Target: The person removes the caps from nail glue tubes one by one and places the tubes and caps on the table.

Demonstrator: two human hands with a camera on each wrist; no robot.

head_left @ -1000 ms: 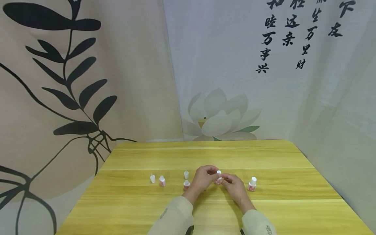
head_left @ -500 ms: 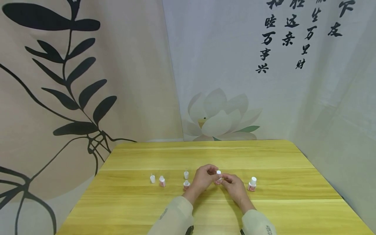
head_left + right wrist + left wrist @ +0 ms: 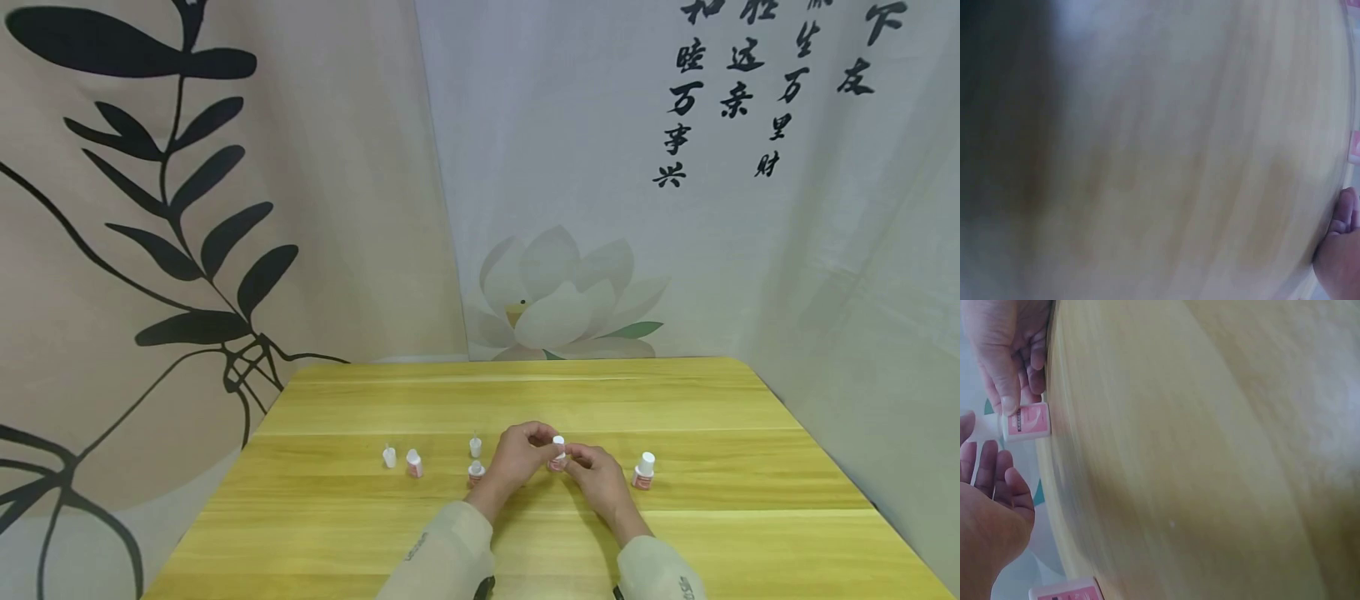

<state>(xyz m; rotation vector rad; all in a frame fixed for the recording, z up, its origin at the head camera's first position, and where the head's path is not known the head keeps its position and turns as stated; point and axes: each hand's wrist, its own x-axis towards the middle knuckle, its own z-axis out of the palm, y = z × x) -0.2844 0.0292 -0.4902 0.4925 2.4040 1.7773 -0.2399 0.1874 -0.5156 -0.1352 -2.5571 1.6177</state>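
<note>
A small white bottle [image 3: 557, 462] with a pink label and white cap [image 3: 558, 439] stands upright between the two hands. My left hand [image 3: 519, 456] pinches its cap between thumb and finger. In the head view, my right hand [image 3: 600, 481] holds the bottle's body from the right. The left wrist view shows the right thumb [image 3: 1009, 403] against the bottle's shoulder [image 3: 1027, 422], with the left hand [image 3: 994, 512] at the cap end. Only part of the right hand [image 3: 1340, 250] shows in the right wrist view.
On the wooden table [image 3: 750, 533], a capped bottle [image 3: 643, 472] stands at right. Left of the hands are two bottles without caps [image 3: 415, 463], one partly behind the left wrist. Two loose white caps [image 3: 389, 457] stand nearby, thin tips upward. A printed curtain [image 3: 360, 208] hangs behind.
</note>
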